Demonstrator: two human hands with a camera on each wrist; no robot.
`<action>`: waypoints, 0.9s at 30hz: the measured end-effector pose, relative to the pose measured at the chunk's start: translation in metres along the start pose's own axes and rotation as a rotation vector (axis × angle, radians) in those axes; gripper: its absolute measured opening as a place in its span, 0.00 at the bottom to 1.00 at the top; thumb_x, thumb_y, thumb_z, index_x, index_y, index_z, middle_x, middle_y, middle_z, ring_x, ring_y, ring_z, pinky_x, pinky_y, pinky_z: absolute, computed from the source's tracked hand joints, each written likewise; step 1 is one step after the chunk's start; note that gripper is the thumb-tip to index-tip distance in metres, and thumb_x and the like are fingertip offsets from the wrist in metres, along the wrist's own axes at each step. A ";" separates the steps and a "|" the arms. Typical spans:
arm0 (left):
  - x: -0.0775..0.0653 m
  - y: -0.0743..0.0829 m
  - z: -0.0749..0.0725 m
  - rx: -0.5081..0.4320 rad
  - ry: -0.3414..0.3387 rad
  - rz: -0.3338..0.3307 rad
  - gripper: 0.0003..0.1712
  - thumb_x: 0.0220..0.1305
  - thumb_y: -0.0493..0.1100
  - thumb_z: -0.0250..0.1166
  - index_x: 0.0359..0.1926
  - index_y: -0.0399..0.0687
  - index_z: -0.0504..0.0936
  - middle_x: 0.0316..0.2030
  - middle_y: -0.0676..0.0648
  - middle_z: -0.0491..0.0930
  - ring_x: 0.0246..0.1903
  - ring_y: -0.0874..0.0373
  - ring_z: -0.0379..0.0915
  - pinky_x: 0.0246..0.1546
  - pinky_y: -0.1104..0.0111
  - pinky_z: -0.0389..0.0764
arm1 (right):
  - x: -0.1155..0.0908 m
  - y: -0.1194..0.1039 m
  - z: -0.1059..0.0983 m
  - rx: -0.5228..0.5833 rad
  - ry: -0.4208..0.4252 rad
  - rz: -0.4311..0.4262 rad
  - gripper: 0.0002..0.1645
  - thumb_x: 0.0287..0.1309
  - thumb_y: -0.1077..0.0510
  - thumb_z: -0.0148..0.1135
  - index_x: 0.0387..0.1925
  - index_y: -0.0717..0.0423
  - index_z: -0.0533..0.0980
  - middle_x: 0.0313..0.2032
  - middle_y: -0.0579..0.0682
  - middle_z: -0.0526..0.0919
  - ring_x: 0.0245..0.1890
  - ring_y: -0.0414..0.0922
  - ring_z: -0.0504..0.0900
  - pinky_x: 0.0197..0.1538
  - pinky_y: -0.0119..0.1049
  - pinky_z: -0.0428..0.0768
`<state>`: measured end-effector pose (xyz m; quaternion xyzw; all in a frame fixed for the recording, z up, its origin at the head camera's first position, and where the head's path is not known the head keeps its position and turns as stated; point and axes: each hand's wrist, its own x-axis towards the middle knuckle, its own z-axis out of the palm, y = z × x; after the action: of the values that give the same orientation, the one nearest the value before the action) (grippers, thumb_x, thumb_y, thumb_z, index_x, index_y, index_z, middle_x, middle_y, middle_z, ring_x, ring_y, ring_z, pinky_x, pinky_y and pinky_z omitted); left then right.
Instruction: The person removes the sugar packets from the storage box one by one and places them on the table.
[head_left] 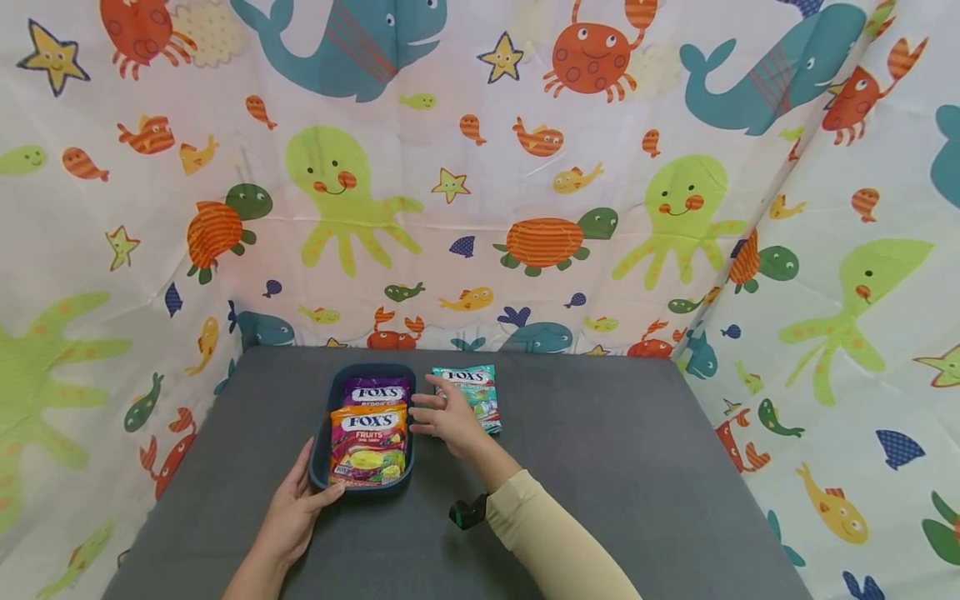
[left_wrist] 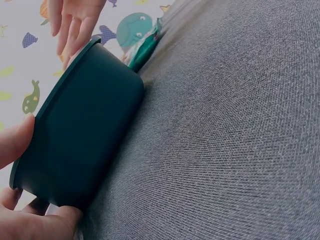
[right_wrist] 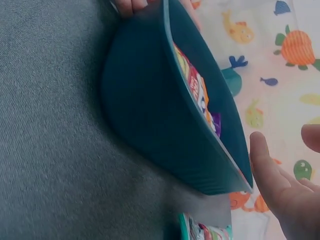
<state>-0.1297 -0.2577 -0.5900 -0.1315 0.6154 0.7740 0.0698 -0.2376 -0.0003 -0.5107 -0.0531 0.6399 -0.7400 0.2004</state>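
Note:
A dark teal plastic tub (head_left: 320,454) holds two candy bags. The orange-topped FOX'S Fruits candy bag (head_left: 369,446) overlaps the purple FOX'S Berries candy bag (head_left: 377,390) behind it. My left hand (head_left: 291,508) grips the tub's near left corner, thumb at the front rim. In the left wrist view, its fingertips (left_wrist: 69,214) touch the tub's outer wall. With fingers spread, my right hand (head_left: 452,421) is at the tub's right rim and holds nothing; whether it touches the rim I cannot tell. Partly behind that hand lies a teal FOX'S candy bag (head_left: 483,396) on the table.
A grey cloth covers the table (head_left: 600,467). Around its back and sides hangs a white curtain (head_left: 465,233) printed with sea animals. A small black device (head_left: 468,512) sits at the right wrist, beside a pale yellow sleeve (head_left: 555,533).

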 end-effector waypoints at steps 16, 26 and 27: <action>-0.003 0.001 0.002 -0.011 0.006 -0.010 0.60 0.66 0.34 0.68 0.81 0.69 0.37 0.81 0.47 0.41 0.77 0.48 0.47 0.51 0.78 0.77 | 0.000 0.006 0.026 -0.094 -0.017 0.048 0.42 0.66 0.62 0.65 0.77 0.49 0.58 0.72 0.66 0.64 0.66 0.59 0.74 0.61 0.56 0.76; -0.001 0.003 0.002 -0.008 0.004 -0.007 0.59 0.65 0.34 0.69 0.81 0.70 0.38 0.81 0.47 0.42 0.77 0.48 0.48 0.51 0.78 0.77 | -0.004 0.002 0.051 -0.281 0.077 0.043 0.42 0.63 0.58 0.68 0.75 0.47 0.62 0.74 0.62 0.63 0.71 0.61 0.67 0.65 0.58 0.72; -0.001 0.003 0.002 -0.009 0.003 -0.006 0.59 0.65 0.34 0.69 0.81 0.70 0.38 0.81 0.47 0.42 0.77 0.48 0.48 0.51 0.78 0.77 | -0.004 0.002 0.055 -0.289 0.089 0.048 0.42 0.63 0.58 0.69 0.75 0.46 0.62 0.74 0.62 0.63 0.70 0.61 0.67 0.65 0.58 0.72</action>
<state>-0.1292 -0.2568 -0.5867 -0.1350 0.6115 0.7765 0.0706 -0.2149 -0.0496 -0.5019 -0.0332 0.7489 -0.6370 0.1795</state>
